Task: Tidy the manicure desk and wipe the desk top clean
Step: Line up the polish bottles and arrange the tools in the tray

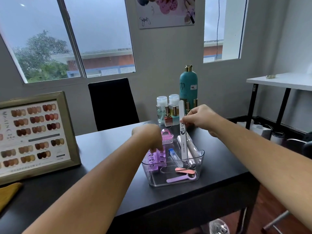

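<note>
A clear plastic bin (pixel 199 159) stands on the black desk (pixel 108 149). My right hand (pixel 200 118) pinches a long white nail file (pixel 183 132) that stands upright with its lower end inside the bin. My left hand (pixel 148 137) reaches down over the bin's left side, its fingers on purple toe separators (pixel 156 159). A pink nail brush (pixel 167 136) sits at the bin's far side. Inside lie a small blue-capped case (pixel 173 155), a lilac tool (pixel 180 179), a pink file (pixel 184 170) and a grey tool (pixel 191 149).
A teal bottle (pixel 188 83), two clear pump bottles (pixel 168 105) and polish bottles (pixel 168 118) stand at the desk's far edge. A framed nail colour chart (pixel 33 134) leans at the left, a yellow cloth (pixel 8 193) below it. A black chair (pixel 111 103) stands behind; a white table (pixel 283 81) stands right.
</note>
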